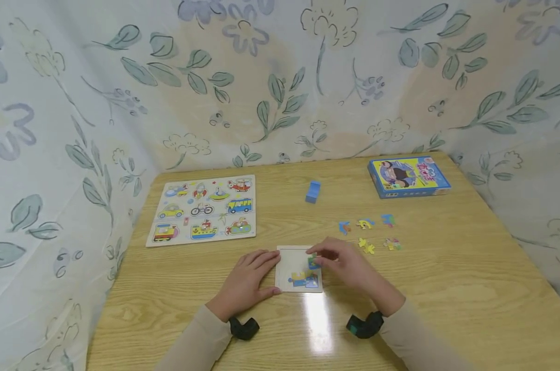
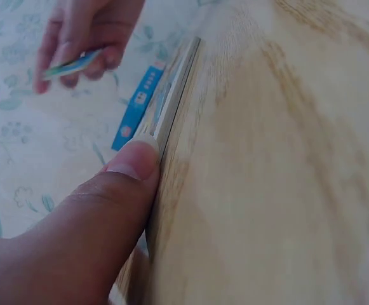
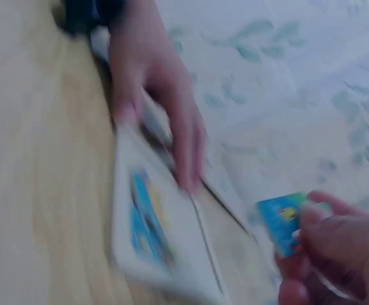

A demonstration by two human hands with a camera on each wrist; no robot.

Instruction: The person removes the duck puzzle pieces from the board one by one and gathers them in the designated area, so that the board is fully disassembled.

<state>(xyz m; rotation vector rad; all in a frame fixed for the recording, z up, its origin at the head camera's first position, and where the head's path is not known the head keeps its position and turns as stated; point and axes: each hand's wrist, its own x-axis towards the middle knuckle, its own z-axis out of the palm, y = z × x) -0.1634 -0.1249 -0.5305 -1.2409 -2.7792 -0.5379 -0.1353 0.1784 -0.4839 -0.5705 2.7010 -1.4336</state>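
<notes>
A small square puzzle board [image 1: 286, 262] lies flat on the table, with a few joined blue and yellow pieces [image 1: 304, 280] along its near side. My left hand [image 1: 248, 278] rests at the board's left edge, fingers extended by the far corner and thumb by the near corner. In the left wrist view its thumb [image 2: 132, 162] presses against the board's edge. My right hand [image 1: 347, 262] pinches a blue and green puzzle piece [image 3: 282, 219] between thumb and fingers. It holds this piece over the board's right part, tilted in the left wrist view.
Several loose puzzle pieces [image 1: 365, 246] lie right of the board. Behind them stands a blue and yellow puzzle box [image 1: 409, 176]. A blue block-like object [image 1: 313, 191] sits near the back. A larger vehicle puzzle board [image 1: 203, 210] lies at the left. Floral cloth [image 1: 270, 77] hangs behind the table.
</notes>
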